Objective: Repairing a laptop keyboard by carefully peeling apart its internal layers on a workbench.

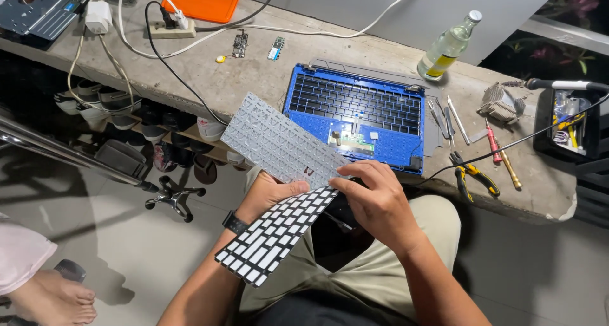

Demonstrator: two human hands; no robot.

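Above the lap, off the front edge of the concrete bench point(254, 78), head view: grey backing sheet point(279, 142) and black keyboard point(276, 237) with white key backs held together, joined at the near end and fanned apart. Left hand point(266, 196) under the joint, thumb pressed on top, closed around both layers. Right hand point(380, 199) closed on the same joint from the right, fingertips point(346, 180) pinching the sheet edge. Wristwatch point(235, 223) on the left wrist.

On the bench, just beyond the hands near the front edge: blue laptop case point(355, 113), open side up, grey sheet overlapping its left corner. Toward the right end: clear glass bottle point(447, 47) upright near the back edge, screwdrivers point(501, 151) and yellow-handled pliers point(476, 177) lying flat, black parts tray point(568, 126) at the far right corner. Toward the left end: orange lid point(208, 1) at the back edge, power strip point(172, 28) with white cables, two small circuit boards point(240, 44) beside it.

On the floor, lower left: another person's bare foot point(51, 300).
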